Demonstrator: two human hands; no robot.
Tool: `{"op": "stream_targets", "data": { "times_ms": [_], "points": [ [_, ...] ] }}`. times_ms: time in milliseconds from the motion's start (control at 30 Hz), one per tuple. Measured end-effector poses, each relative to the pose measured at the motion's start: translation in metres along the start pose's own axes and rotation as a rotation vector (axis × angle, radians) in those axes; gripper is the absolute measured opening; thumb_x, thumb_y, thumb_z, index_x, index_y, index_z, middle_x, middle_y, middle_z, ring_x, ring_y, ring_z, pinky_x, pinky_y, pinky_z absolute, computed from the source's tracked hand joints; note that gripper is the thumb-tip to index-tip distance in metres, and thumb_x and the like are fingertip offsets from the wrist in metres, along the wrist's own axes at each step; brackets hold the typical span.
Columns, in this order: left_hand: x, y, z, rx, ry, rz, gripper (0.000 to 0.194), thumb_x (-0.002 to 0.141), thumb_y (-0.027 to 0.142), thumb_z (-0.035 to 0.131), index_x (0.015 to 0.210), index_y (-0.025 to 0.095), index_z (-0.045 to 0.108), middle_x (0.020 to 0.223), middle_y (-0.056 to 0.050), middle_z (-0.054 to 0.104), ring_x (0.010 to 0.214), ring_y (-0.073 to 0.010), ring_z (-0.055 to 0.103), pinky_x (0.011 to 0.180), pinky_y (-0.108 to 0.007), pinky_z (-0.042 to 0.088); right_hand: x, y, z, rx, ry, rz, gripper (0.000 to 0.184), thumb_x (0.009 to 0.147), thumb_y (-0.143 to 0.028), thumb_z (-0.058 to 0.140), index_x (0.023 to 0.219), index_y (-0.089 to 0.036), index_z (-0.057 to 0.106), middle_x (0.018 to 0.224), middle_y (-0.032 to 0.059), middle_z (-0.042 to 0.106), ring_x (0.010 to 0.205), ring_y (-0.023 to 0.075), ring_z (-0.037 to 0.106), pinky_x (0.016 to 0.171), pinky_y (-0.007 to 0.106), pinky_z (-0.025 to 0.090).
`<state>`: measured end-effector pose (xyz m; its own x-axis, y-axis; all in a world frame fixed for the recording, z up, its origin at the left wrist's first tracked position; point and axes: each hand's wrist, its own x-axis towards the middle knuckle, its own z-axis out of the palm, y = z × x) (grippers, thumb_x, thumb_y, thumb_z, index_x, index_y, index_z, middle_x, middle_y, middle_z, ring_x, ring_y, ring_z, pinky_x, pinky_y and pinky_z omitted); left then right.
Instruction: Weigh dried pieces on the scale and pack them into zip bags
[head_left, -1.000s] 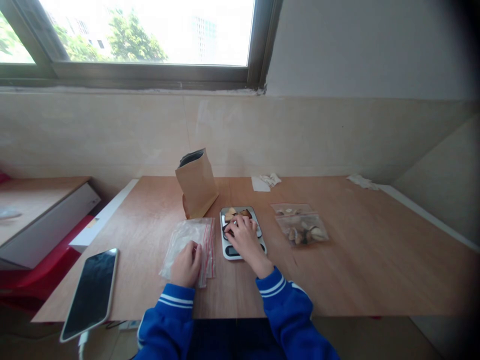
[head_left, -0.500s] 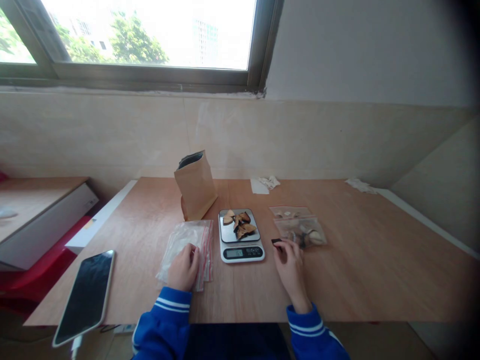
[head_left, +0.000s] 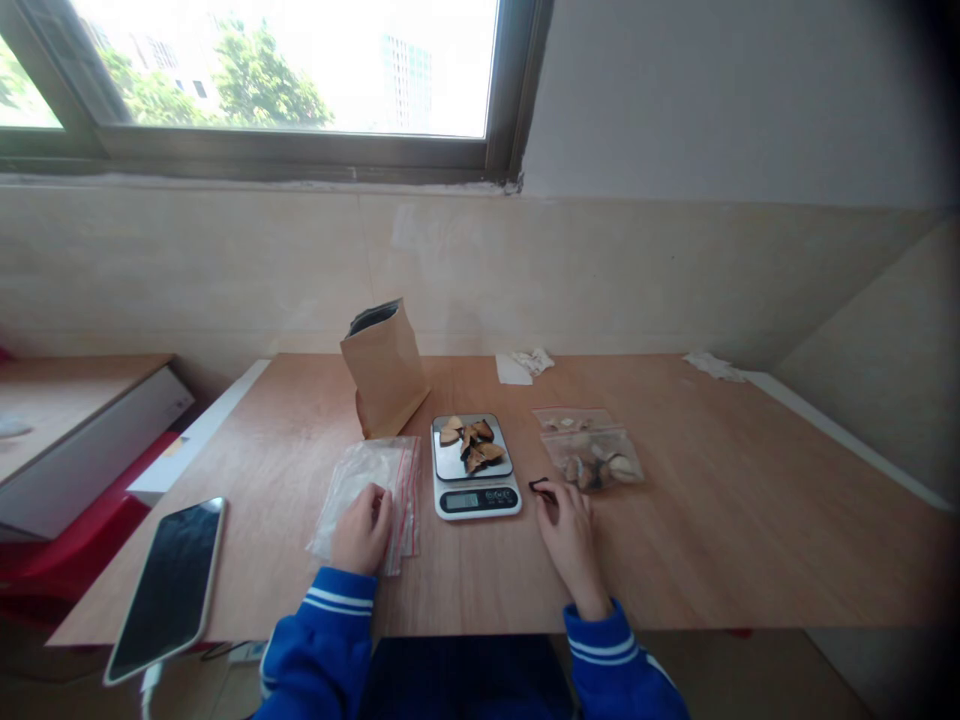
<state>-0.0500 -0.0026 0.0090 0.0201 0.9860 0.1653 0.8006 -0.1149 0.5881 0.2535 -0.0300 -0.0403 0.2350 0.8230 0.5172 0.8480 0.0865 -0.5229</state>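
Between my hands stands a white kitchen scale (head_left: 440, 505) with a lit display. Several brown dried slices (head_left: 480, 455) lie heaped on its metal plate. My right hand (head_left: 568, 525), right of the scale, pinches a small dark dried slice (head_left: 537, 485) just over the tabletop. Loosely closed, my left hand (head_left: 361, 530) rests on a stack of clear zip bags (head_left: 364, 470) with red seal lines; nothing shows in its fingers. Beyond my right hand lie zip bags of dried pieces (head_left: 611, 455).
An open brown paper bag (head_left: 386, 370) stands behind the zip bags. A phone (head_left: 169, 580) with a cable lies at the table's left front edge. White paper (head_left: 513, 370) and a crumpled tissue (head_left: 534, 361) lie near the wall, with another tissue (head_left: 714, 367) at the back right.
The view has shifted slightly. The dark slice in my right hand's fingertips has turned a little. My left hand stays on the zip bags, and the heap on the scale looks the same.
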Motion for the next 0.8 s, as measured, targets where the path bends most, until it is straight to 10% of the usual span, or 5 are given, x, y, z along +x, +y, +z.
{"op": "stream_targets", "data": {
  "times_ms": [400,567,800],
  "points": [
    [0.000,-0.003,0.001,-0.026,0.018,0.014,0.028,0.090,0.041,0.032,0.074,0.022,0.046,0.067,-0.003,0.059,0.067,-0.0201,0.060,0.064,-0.033,0.043,0.001,-0.001,-0.001,0.028,0.002,0.005,0.020,0.090,-0.028,0.045,0.101,-0.020,0.060,0.098,0.0085,0.066,0.090,0.0250,0.055,0.081,0.039,0.039],
    [0.006,-0.010,-0.001,-0.222,0.026,-0.181,0.035,0.087,0.050,0.034,0.086,0.019,0.050,0.081,-0.006,0.061,0.068,-0.0203,0.061,0.069,-0.038,0.049,0.002,-0.001,-0.001,0.032,0.014,-0.012,0.020,0.090,-0.027,0.045,0.101,-0.019,0.059,0.096,0.0092,0.064,0.092,0.0250,0.054,0.083,0.040,0.040],
    [0.079,-0.018,-0.015,-0.142,0.431,0.013,0.078,0.064,0.049,0.068,0.123,0.006,0.040,0.127,-0.023,0.043,0.126,-0.0365,0.040,0.102,-0.053,0.037,0.003,-0.002,-0.001,0.021,0.054,0.015,0.022,0.090,-0.027,0.044,0.101,-0.019,0.061,0.097,0.0110,0.059,0.095,0.0267,0.054,0.085,0.043,0.041]
  ]
}}
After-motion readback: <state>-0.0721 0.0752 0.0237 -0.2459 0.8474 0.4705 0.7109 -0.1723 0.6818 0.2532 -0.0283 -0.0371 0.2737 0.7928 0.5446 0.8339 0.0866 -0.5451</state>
